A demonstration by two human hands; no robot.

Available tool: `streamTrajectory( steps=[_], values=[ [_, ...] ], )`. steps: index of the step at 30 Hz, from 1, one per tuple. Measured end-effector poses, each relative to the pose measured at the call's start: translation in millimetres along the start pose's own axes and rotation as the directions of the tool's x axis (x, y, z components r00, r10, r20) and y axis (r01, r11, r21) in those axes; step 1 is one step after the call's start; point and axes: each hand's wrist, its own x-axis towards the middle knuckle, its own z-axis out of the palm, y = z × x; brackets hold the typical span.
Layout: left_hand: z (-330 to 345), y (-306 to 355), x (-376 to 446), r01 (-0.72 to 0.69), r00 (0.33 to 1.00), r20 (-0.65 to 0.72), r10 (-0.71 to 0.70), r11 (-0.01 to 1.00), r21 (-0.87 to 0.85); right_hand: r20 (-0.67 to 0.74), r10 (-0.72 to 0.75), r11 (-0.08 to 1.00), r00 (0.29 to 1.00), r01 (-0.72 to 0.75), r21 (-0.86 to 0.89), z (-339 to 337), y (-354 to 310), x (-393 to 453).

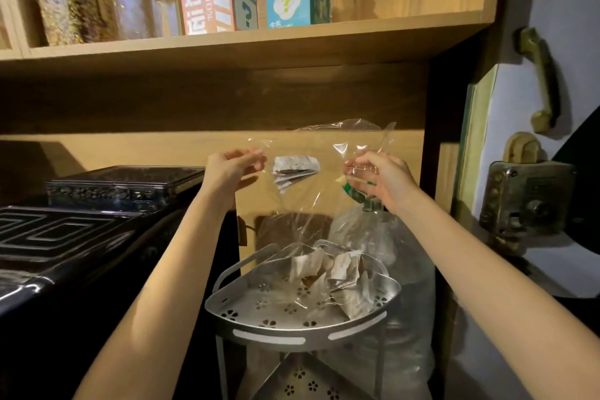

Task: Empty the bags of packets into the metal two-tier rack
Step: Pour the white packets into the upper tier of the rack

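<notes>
At far left a dark embossed chest carries a shallow glass-lidded box, both well clear of the work. Moving right, the left hand pinches one upper corner of a clear plastic bag between thumb and curled fingers. The bag hangs upside down between the two hands, its long axis vertical and its mouth pointing down into the top tier of the metal rack directly below. One cluster of packets is caught high in the bag, level with the fingers and roughly midway between the hands, perhaps slightly nearer the left one. More packets already lie in a loose heap on the perforated top tier, toward its right side; the bag's lower edge appears to drape among them, though the film is too clear to be sure. The right hand grips the opposite corner, fingers curled round gathered plastic and a green strip. The stuck cluster probably needs a shake straight down. Behind the rack at right stands another filled plastic bag.
</notes>
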Motion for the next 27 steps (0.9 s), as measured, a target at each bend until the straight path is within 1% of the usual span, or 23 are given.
streamTrajectory(
  steps=[3,6,8,10,11,12,14,15,16,17,19,20,21,22,25,27],
  values=[
    [9,18,2,-0.154,0.986,-0.060,0.158,0.986,0.064,0.019,-0.016,0.999,1.000,0.016,-0.031,1,-8,-2],
    [15,34,3,-0.327,0.939,-0.061,0.339,0.933,0.148,0.008,-0.083,0.997,0.997,0.083,-0.006,3,-19,-5],
    [18,47,5,-0.404,0.904,-0.108,0.414,0.909,0.102,0.007,-0.131,0.991,0.991,0.131,0.024,4,-25,-6],
    [17,52,7,-0.425,0.890,-0.166,0.425,0.904,0.038,0.026,-0.151,0.988,0.988,0.151,-0.001,6,-28,-7],
    [16,51,7,-0.416,0.896,-0.160,0.414,0.909,0.021,0.025,-0.156,0.988,0.988,0.156,-0.007,7,-29,-8],
    [14,48,7,-0.402,0.910,-0.117,0.398,0.916,-0.009,0.016,-0.158,0.987,0.987,0.158,-0.003,8,-30,-9],
    [9,34,4,-0.340,0.937,0.045,0.346,0.935,-0.104,-0.003,-0.166,0.986,0.986,0.166,0.022,10,-31,-9],
    [5,25,2,-0.272,0.946,0.141,0.291,0.952,-0.139,-0.007,-0.168,0.985,0.986,0.168,0.025,10,-30,-9],
    [0,12,0,-0.188,0.947,0.240,0.214,0.974,-0.127,-0.006,-0.165,0.986,0.986,0.165,0.024,11,-30,-10],
    [-6,-2,-2,-0.114,0.931,0.341,0.128,0.992,-0.062,-0.008,-0.162,0.987,0.987,0.162,0.015,10,-28,-8],
    [-15,-34,-10,-0.041,0.849,0.527,-0.034,0.991,0.130,-0.018,-0.147,0.989,0.989,0.148,0.017,10,-26,-7],
    [-18,-47,-14,-0.008,0.808,0.579,-0.108,0.981,0.193,-0.023,-0.141,0.990,0.990,0.142,0.025,10,-25,-7],
    [-20,-59,-17,0.026,0.787,0.596,-0.156,0.975,0.220,-0.018,-0.145,0.989,0.989,0.145,0.025,9,-24,-6],
    [-20,-70,-18,0.048,0.792,0.586,-0.171,0.974,0.219,0.001,-0.143,0.989,0.990,0.143,0.032,8,-24,-6],
    [-18,-83,-20,0.057,0.866,0.481,-0.134,0.984,0.171,0.118,-0.121,0.992,0.986,0.126,-0.031,-3,-18,-6],
    [-18,-84,-21,0.056,0.891,0.443,-0.097,0.993,0.105,0.173,-0.056,0.994,0.983,0.070,-0.078,-16,-6,-7]
  ],
)
